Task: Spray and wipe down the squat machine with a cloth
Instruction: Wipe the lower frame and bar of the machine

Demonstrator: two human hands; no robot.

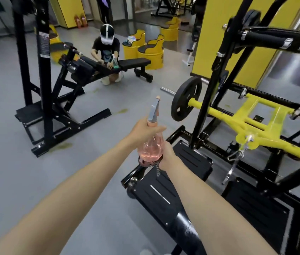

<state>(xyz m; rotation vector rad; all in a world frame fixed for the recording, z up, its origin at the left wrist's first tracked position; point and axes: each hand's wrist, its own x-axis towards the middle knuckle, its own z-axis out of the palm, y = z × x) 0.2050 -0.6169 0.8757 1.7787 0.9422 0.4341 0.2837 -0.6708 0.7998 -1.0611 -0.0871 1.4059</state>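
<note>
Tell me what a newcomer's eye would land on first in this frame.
The pink spray bottle at mid-frame, the left grip round its neck and the right grip at its base, a dark cloth bunched beneath. Next, the squat machine's bright yellow lever frame at right, with a black weight plate on its end. Upper left, another person crouches at a bench.

Bench (pixel 134 63) left of squat machine (pixel 252 124)

Grey floor (pixel 7 126), glossy, with a few greenish stains. Reference is the yellow pillar (pixel 217 43): yellow drum seats (pixel 151 56) just left of it, black bench (pixel 134 63) further left with a person (pixel 106 46) crouched behind, fire extinguishers (pixel 80 21) far left.
</note>
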